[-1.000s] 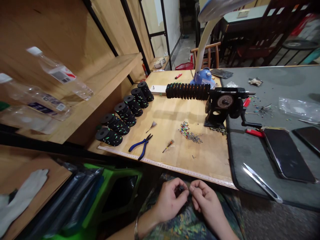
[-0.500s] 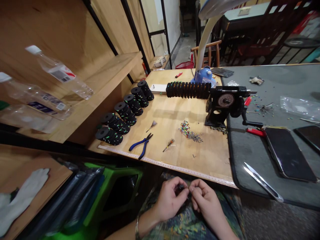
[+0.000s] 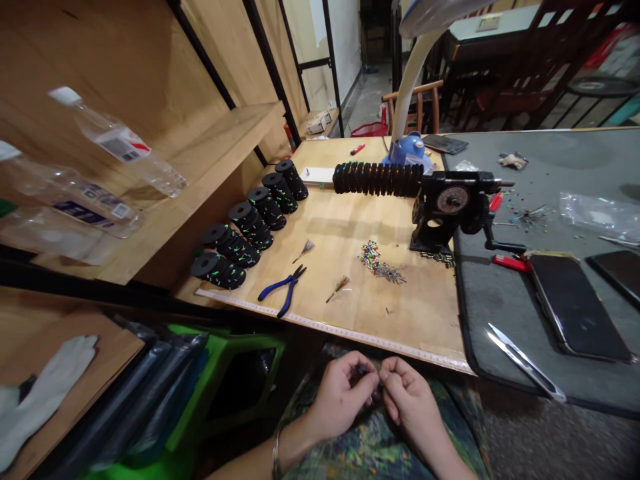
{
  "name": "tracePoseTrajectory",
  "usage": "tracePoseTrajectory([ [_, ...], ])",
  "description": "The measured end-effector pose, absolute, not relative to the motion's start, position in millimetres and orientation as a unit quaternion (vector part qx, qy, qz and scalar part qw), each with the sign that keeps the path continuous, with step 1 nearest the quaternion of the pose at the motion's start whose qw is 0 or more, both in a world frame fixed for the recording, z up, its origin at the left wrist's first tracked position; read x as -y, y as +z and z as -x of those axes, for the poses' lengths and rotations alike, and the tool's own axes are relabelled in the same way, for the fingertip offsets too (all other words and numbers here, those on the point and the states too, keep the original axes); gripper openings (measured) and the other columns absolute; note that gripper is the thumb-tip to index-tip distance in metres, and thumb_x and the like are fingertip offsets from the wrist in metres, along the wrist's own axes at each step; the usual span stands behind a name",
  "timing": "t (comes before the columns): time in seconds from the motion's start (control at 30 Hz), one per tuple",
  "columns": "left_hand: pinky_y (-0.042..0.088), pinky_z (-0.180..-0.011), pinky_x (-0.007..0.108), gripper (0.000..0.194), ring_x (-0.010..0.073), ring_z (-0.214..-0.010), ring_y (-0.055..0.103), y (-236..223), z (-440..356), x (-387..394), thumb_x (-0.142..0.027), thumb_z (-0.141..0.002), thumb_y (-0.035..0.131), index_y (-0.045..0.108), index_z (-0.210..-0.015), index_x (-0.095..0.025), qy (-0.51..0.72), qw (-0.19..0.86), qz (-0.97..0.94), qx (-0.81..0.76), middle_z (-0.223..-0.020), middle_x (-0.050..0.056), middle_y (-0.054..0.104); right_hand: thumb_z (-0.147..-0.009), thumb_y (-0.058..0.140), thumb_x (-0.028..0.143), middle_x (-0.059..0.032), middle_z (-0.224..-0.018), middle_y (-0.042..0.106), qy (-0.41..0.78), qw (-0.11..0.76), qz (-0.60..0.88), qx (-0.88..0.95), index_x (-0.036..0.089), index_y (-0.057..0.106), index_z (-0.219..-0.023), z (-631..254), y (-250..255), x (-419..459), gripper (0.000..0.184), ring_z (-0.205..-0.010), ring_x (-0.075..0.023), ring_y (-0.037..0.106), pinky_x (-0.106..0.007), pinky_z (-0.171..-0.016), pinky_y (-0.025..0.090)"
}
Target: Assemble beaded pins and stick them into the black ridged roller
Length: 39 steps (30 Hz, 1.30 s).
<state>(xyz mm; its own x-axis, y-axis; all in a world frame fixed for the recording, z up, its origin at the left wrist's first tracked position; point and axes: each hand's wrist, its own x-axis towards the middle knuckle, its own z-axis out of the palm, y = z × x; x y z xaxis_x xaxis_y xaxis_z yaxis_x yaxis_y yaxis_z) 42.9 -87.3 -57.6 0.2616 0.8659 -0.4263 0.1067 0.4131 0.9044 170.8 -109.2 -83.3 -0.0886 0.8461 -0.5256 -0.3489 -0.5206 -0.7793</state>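
Observation:
Over my lap, just off the front edge of the table, my left hand [image 3: 337, 397] and my right hand [image 3: 413, 403] meet fingertip to fingertip. Both are closed in a pinch. A small dark bit shows inside the curl of the left fingers, too small to name; what the right fingertips hold is hidden. On the table beyond lie a pile of small metal pieces with coloured heads [image 3: 380, 263], blue-handled pliers [image 3: 285, 288] with jaws apart, and two little fan-shaped bundles, one orange-tipped [image 3: 339, 289] and one pale [image 3: 305, 250].
A hand-crank winder [image 3: 450, 207] bears a row of black coils [image 3: 377, 179]. Several black spools [image 3: 243, 217] line the left side. A tape measure [image 3: 325, 327] runs along the front edge. Right, on a grey mat [image 3: 487, 293], lie a phone [image 3: 580, 307] and a pointed metal tool [image 3: 525, 363].
Both hands stay together at the same place, with only slight shifts of the fingers. The things on the table have not moved.

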Motion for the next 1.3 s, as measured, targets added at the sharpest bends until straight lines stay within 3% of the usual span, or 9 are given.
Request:
tracePoseTrajectory([
  [0.47,0.045,-0.051,0.021,0.016,0.0119,-0.053,0.056,-55.5,-42.5,88.7,-0.03,-0.078,0.062,0.055,-0.076,-0.015,0.286,0.668,-0.448,-0.521,-0.056,-0.001,0.058,-0.068,0.073,0.057,0.0161,-0.034,0.031,0.698,0.478,0.508,0.161,0.021,0.049,-0.073,-172.0,-81.6,110.6,0.043,-0.034,-0.0035,0.014,-0.018,-0.038,0.012],
  [0.83,0.046,-0.059,0.024,0.005,0.0153,-0.06,0.059,-60.6,-35.2,90.3,-0.012,-0.072,0.058,0.06,-0.076,-0.014,0.275,0.588,-0.535,-0.541,-0.065,0.002,0.062,-0.07,0.069,0.064,0.017,-0.039,0.027,0.695,0.461,0.508,0.215,0.021,0.049,-0.077,-175.3,-87.3,114.1,0.048,-0.034,-0.0032,0.015,-0.017,-0.035,0.01],
  [1.03,0.04,-0.057,0.022,0.005,0.0126,-0.059,0.052,-61.5,-36.0,87.8,-0.011,-0.07,0.056,0.061,-0.071,-0.013,0.278,0.554,-0.567,-0.543,-0.064,0.001,0.058,-0.068,0.068,0.068,0.0168,-0.038,0.027,0.7,0.447,0.505,0.236,0.022,0.048,-0.074,-174.6,-86.1,113.4,0.051,-0.033,-0.0033,0.016,-0.016,-0.033,0.011],
  [1.2,0.029,-0.049,0.02,0.008,0.0091,-0.051,0.036,-59.6,-38.7,86.3,-0.017,-0.073,0.058,0.064,-0.07,-0.013,0.273,0.544,-0.572,-0.549,-0.053,-0.005,0.044,-0.069,0.065,0.07,0.0167,-0.04,0.026,0.701,0.436,0.501,0.259,0.022,0.047,-0.075,-174.8,-83.0,113.7,0.051,-0.035,-0.0039,0.015,-0.017,-0.035,0.011],
  [1.3,0.028,-0.049,0.021,0.012,0.0092,-0.051,0.036,-58.4,-37.6,85.9,-0.022,-0.076,0.061,0.067,-0.072,-0.013,0.277,0.535,-0.575,-0.554,-0.055,-0.004,0.049,-0.07,0.063,0.07,0.0155,-0.045,0.025,0.699,0.427,0.502,0.278,0.022,0.047,-0.075,-177.2,-81.7,113.4,0.051,-0.038,-0.0053,0.016,-0.018,-0.037,0.012],
])
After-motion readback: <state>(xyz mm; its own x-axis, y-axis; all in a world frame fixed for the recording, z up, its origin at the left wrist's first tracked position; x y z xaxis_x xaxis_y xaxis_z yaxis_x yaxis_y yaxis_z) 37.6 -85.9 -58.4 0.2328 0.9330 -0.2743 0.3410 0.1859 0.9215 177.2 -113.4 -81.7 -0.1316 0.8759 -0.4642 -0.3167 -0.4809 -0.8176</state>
